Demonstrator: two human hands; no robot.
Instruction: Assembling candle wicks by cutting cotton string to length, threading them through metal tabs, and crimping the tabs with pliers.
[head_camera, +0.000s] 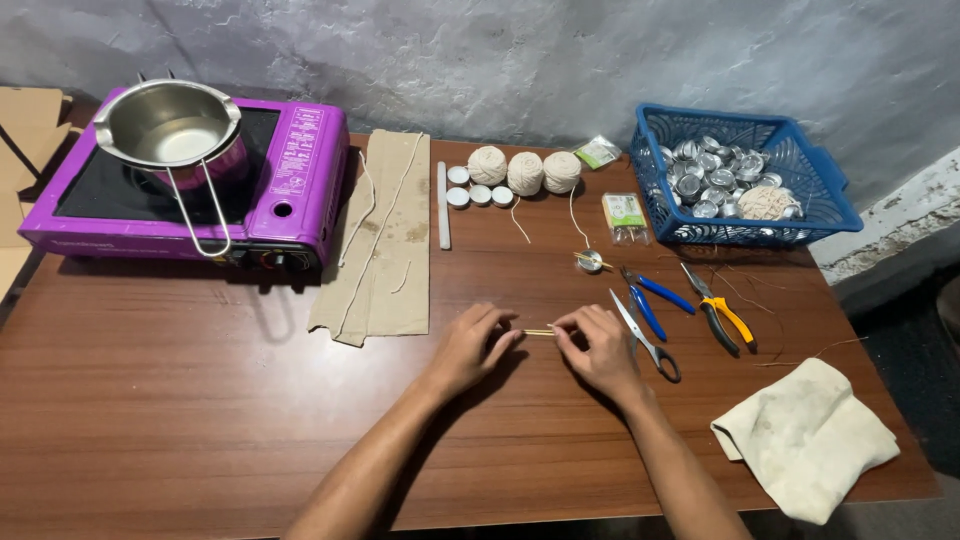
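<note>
Nearest the camera, two bare forearms are seen reaching up over the brown wooden table (200, 400). Between the hands, a thin yellowish stick (539, 332) is held level just above the tabletop, near its middle; it is short, pale and very slender, and little more can be made out. One end is pinched by the left hand (470, 350), fingers curled in and pressed together on it. The other end is pinched by the right hand (600, 350), fingertips likewise closed tight around it.

Just right of the right hand, a pair of scissors (645, 340) is laid, with blue-handled pliers (650, 300) and yellow-handled pliers (722, 315) beside them. A crumpled cream cloth (805, 435) is spread at the near right corner. Left of the hands, a strip of cardboard (385, 240) is laid flat with lengths of string on it.

Farther back, three balls of white twine (525, 172) are lined up, small white discs (478, 190) beside them. At far right, a blue plastic basket (830, 200) is filled with small metal cups (715, 175). At far left, a purple portable stove (290, 180) is set, a steel pot (170, 125) resting on it.
</note>
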